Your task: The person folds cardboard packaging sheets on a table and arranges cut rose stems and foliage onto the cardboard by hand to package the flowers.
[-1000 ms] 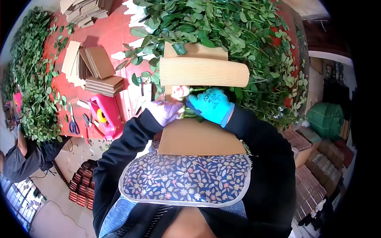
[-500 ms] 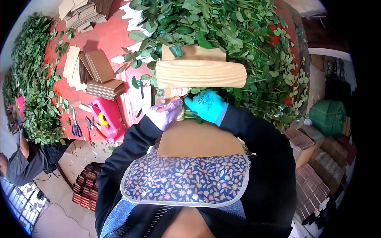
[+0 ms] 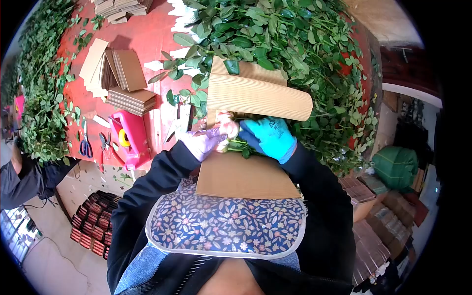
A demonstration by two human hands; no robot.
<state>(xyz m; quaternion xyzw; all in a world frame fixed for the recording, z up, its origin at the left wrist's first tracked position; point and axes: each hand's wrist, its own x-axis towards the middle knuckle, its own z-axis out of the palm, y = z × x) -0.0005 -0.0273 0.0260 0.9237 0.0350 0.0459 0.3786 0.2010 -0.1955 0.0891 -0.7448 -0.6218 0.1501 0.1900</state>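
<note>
1. Pale pink roses [image 3: 228,127] lie between the two hands, in front of the wearer's body, their blooms just on the near side of a corrugated cardboard roll [image 3: 258,96].
2. Lavender-gloved, the left hand [image 3: 202,143] touches the blooms from the left, its fingers bent and gathered close; whether they pinch a rose or merely rest against it, I cannot tell.
3. Bright blue on its back and dark on the finger side, the gloved right hand [image 3: 269,137] reaches in from the right, fingers curled towards the blooms; the contact is partly hidden, so I cannot tell how firmly it grips.
4. Brown and flat, a cardboard sheet [image 3: 248,174] lies nearer the body, its near edge overlapping a floral apron [image 3: 226,221].
5. Green leafy stems [image 3: 295,49] are heaped across the far and right parts of the red table [image 3: 157,44], beyond and beside the roll.
6. To the left stand cardboard pieces [image 3: 130,101] in a stack, with a pink tape dispenser [image 3: 130,140], pruning shears [image 3: 105,141] and scissors [image 3: 86,147] near it.
7. Dark cloth shows on another person [image 3: 24,179] at the left edge.
</note>
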